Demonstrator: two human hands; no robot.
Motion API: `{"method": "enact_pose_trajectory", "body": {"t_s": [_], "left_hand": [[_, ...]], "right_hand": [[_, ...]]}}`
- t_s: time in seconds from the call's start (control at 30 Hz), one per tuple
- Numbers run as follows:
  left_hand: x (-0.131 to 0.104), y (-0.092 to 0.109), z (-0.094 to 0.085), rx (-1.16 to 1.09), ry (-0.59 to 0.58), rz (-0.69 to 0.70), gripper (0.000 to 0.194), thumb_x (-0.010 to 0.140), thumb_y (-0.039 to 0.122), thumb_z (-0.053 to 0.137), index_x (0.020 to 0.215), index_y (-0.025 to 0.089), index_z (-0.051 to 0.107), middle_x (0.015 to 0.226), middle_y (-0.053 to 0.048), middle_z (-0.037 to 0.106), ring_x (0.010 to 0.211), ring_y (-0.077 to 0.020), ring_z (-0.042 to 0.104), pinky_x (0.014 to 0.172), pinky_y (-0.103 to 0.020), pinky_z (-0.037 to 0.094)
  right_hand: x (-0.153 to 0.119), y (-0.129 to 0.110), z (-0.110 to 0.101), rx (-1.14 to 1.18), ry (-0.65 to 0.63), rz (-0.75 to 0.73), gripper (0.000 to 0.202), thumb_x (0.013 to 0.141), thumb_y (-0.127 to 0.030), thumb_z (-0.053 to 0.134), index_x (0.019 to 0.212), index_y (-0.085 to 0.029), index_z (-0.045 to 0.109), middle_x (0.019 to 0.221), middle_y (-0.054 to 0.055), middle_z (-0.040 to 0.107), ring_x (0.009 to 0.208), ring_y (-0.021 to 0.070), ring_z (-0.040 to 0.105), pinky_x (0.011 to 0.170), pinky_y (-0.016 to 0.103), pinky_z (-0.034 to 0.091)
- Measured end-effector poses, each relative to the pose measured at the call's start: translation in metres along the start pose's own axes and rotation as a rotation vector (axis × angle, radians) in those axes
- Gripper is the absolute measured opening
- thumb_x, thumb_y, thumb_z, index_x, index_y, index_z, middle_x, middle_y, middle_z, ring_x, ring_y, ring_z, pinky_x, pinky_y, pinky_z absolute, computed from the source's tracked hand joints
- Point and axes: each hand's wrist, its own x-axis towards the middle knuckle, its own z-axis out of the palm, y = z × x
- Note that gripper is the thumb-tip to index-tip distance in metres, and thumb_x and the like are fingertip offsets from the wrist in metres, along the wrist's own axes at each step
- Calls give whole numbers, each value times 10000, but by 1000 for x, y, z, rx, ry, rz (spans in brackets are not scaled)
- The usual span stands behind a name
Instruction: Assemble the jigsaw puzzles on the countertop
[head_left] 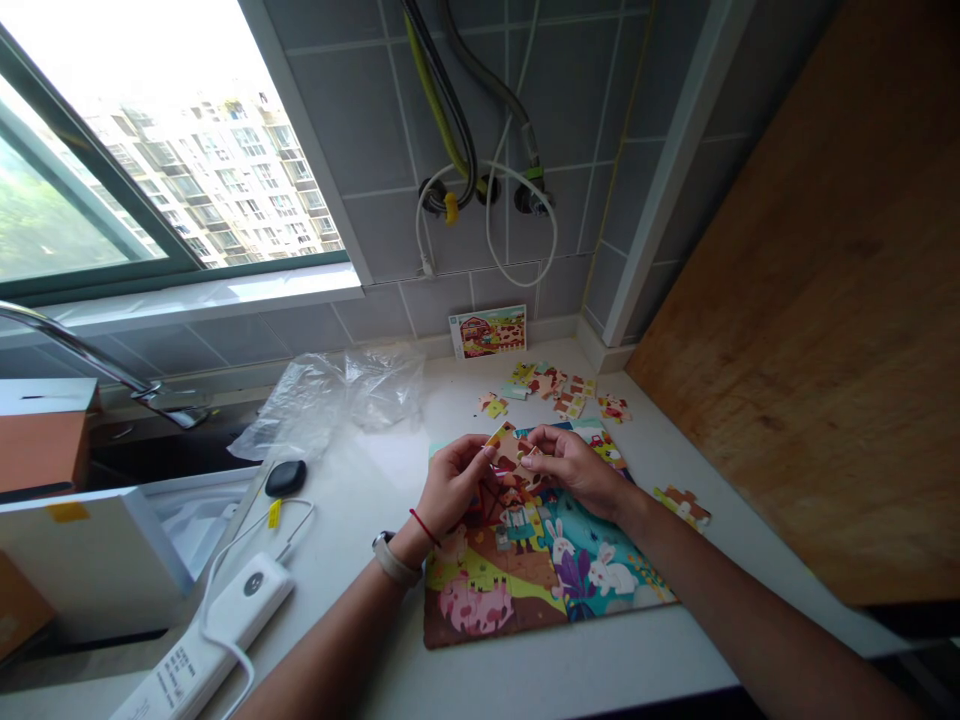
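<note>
A colourful jigsaw puzzle (495,570) with a pig, rabbits and a farm scene lies on the white counter. Over its upper part, my left hand (456,482) pinches a brown and yellow puzzle piece (505,436) between thumb and fingers. My right hand (574,468) is close beside it, thumb and fingers pressed together on a small puzzle piece (532,453), partly hidden by the fingers. Loose puzzle pieces (546,383) lie behind the puzzle, and joined pieces (684,505) sit to its right. A reference picture card (489,332) leans against the wall.
Clear plastic bags (330,400) lie at the back left. A black case (286,478), a cable and a white power strip (217,630) are on the left, near a sink with a faucet (97,355) and boxes. A wooden panel (795,330) bounds the right.
</note>
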Motion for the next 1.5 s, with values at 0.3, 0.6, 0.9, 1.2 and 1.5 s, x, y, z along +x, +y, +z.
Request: {"method": "enact_pose_trajectory", "body": {"t_s": [0.3, 0.6, 0.9, 1.2, 1.5], "left_hand": [[0, 3, 2, 25, 13, 6, 459, 863, 597, 773, 984, 155, 774, 899, -79, 810, 757, -215, 775, 676, -286, 633], [-8, 7, 7, 121, -197, -20, 430, 954, 590, 662, 943, 175, 774, 679, -23, 698, 491, -125, 563, 450, -223, 439], [-12, -1, 9, 790, -241, 391, 294, 1048, 387, 577, 917, 224, 784, 799, -70, 728, 784, -226, 648, 721, -319, 491], [-8, -8, 5, 887, -267, 506, 163, 1005, 365, 694, 988, 223, 773, 926, -54, 767, 861, -223, 654, 799, -348, 484], [-11, -4, 8, 886, -329, 548, 111, 980, 314, 735, 982, 233, 810, 923, -42, 728, 872, -204, 626, 801, -336, 463]], "right_hand": [[-3, -5, -3, -138, -63, -34, 390, 685, -409, 907, 920, -208, 670, 764, -16, 733, 562, 129, 651, 503, 219, 483], [2, -14, -28, -477, -138, -100, 433, 789, -598, 803, 657, -200, 694, 494, -50, 536, 381, 82, 395, 356, 214, 262], [-7, -20, -36, -615, -186, -53, 298, 791, -512, 795, 804, -217, 763, 682, 4, 706, 429, 107, 476, 375, 230, 357], [0, -19, -52, -841, -112, 53, 180, 715, -336, 781, 734, -183, 690, 560, -25, 627, 443, 110, 499, 387, 206, 332], [1, -14, -54, -963, -79, 41, 208, 737, -335, 782, 809, -198, 644, 601, -41, 630, 451, 115, 549, 407, 208, 354]]}}
